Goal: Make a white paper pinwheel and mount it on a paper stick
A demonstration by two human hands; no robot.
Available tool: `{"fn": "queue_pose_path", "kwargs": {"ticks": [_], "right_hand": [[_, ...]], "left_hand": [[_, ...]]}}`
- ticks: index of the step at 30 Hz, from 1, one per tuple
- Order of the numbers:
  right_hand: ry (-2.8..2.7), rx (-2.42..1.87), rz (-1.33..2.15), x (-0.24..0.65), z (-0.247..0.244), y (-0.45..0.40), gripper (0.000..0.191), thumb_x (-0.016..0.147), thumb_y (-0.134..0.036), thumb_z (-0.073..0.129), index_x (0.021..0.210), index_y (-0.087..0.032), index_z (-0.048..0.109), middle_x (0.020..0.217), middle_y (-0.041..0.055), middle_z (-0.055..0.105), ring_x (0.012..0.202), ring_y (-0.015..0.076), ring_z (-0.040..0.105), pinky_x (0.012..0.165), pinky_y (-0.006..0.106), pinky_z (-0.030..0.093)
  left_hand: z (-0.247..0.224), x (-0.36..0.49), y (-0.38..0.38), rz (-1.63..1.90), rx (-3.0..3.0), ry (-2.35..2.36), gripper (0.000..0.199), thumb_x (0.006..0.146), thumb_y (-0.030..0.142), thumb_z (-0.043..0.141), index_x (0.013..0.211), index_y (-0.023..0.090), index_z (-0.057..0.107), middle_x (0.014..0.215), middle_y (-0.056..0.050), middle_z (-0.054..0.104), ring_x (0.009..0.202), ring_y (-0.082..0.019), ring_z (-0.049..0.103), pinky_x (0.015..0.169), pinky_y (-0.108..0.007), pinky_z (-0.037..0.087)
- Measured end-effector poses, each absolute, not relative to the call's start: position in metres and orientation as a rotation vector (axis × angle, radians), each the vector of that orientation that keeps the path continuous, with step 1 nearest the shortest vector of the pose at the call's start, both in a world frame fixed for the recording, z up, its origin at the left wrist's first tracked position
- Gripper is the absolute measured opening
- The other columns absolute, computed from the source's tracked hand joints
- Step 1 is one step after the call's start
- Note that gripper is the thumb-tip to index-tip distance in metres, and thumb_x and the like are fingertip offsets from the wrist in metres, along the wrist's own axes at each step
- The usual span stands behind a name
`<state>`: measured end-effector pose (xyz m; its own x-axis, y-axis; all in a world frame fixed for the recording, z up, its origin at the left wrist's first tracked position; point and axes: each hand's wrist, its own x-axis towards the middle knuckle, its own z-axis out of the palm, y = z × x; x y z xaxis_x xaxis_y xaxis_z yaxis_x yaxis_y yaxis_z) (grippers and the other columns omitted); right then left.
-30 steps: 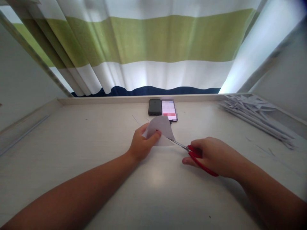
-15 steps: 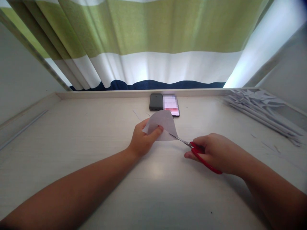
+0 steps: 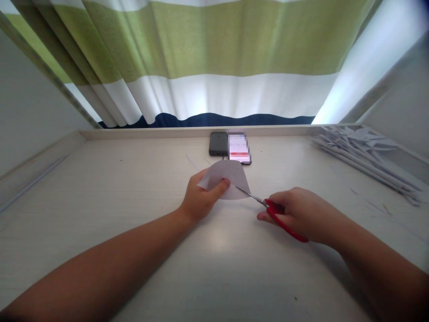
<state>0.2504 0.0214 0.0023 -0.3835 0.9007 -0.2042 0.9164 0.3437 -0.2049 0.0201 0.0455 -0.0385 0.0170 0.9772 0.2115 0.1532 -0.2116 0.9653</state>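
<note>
My left hand (image 3: 201, 197) pinches a piece of white paper (image 3: 231, 172) with a rounded far edge, thumb on top and the other fingers hidden beneath. In my right hand (image 3: 298, 214) is a pair of scissors (image 3: 259, 200) with red handles, fingers closed round the loops. Its metal blades point left and lie at the paper's right corner, the tip over the sheet. Whether the blades are parted there is too fine to tell. Both hands are above the pale tabletop (image 3: 161, 277).
Beyond the paper, a dark power bank (image 3: 218, 143) lies beside a phone (image 3: 239, 147) with its screen lit. A heap of paper strips (image 3: 365, 156) lies at the right, with small scraps near it. One long strip (image 3: 33, 182) lies at the left. A curtain (image 3: 208, 53) hangs behind the table's raised back edge.
The paper and my left thumb have shifted slightly nearer to me in the picture. My right hand and the scissors have barely moved.
</note>
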Motion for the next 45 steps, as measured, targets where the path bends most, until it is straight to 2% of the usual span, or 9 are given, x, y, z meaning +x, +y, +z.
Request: {"fn": "queue_pose_path", "kwargs": {"ticks": [17, 24, 37, 45], "right_hand": [[2.534, 1.725, -0.397, 0.2488, 0.0022, 0.0213, 0.050, 0.079, -0.064, 0.047, 0.059, -0.021, 0.058, 0.053, 0.0025, 0.058, 0.048, 0.0141, 0.047, 0.047, 0.026, 0.030], [2.558, 1.738, -0.514, 0.2478, 0.0034, 0.0192, 0.047, 0.075, -0.065, 0.053, 0.060, -0.021, 0.058, 0.053, 0.0010, 0.057, 0.046, 0.0131, 0.045, 0.046, 0.026, 0.029], [2.527, 1.743, -0.359, 0.2495, -0.0025, 0.0231, 0.050, 0.079, -0.066, 0.045, 0.060, -0.022, 0.058, 0.054, 0.0014, 0.057, 0.049, 0.0147, 0.046, 0.047, 0.026, 0.029], [2.553, 1.769, -0.523, 0.2456, 0.0001, 0.0191, 0.047, 0.076, -0.067, 0.051, 0.065, -0.022, 0.062, 0.056, 0.0009, 0.060, 0.049, 0.0140, 0.047, 0.047, 0.026, 0.030]], "left_hand": [[-0.0375, 0.0203, 0.0456, 1.276, 1.454, 1.211, 0.022, 0.071, 0.034, 0.071, 0.082, 0.015, 0.069, 0.074, -0.002, 0.069, 0.065, -0.016, 0.062, 0.057, -0.024, 0.049], [-0.0365, 0.0201, 0.0452, 1.286, 1.443, 1.236, 0.023, 0.069, 0.035, 0.072, 0.079, 0.014, 0.069, 0.071, -0.002, 0.068, 0.063, -0.017, 0.062, 0.057, -0.025, 0.049], [-0.0369, 0.0203, 0.0459, 1.297, 1.441, 1.215, 0.023, 0.070, 0.033, 0.072, 0.083, 0.015, 0.070, 0.076, -0.003, 0.071, 0.069, -0.018, 0.064, 0.062, -0.026, 0.051], [-0.0354, 0.0195, 0.0447, 1.283, 1.441, 1.222, 0.021, 0.071, 0.034, 0.071, 0.079, 0.014, 0.068, 0.070, 0.000, 0.066, 0.062, -0.014, 0.059, 0.057, -0.023, 0.047]]}}
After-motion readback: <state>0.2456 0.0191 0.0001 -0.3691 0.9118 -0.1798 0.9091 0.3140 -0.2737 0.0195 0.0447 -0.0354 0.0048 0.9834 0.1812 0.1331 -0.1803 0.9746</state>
